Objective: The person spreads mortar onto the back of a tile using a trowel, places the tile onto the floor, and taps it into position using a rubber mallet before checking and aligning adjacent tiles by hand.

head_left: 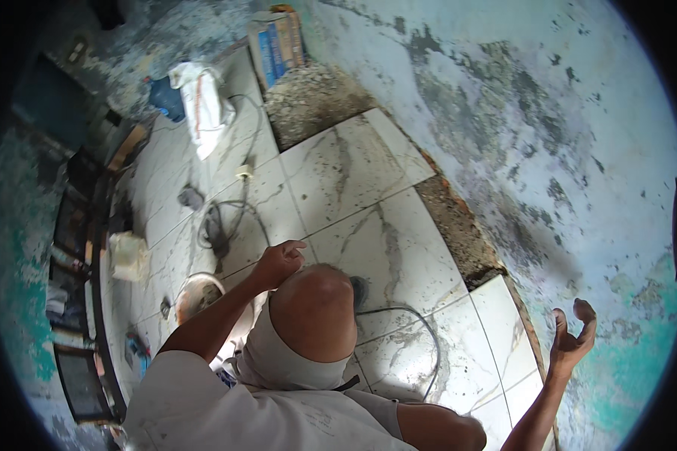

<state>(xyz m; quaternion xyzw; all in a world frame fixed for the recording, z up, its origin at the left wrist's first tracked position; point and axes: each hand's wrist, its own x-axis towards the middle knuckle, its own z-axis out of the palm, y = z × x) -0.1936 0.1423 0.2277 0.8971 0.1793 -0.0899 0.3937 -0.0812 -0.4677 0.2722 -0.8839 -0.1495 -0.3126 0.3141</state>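
Observation:
My left hand is just beyond my raised knee, over the tiled floor. Its fingers are curled in, and I see nothing in them. Off to the right, my right hand is held up close to the wall, thumb and fingers apart, holding nothing. White marble-patterned tiles cover most of the floor. Along the wall's foot, a strip of bare rubble and soil shows between the laid tiles and a narrow tile piece.
Peeling blue-green wall bounds the right side. At the back, tile boxes stand by a rubble patch. A white sack, a dark cable, a power tool and a bucket are on the floor.

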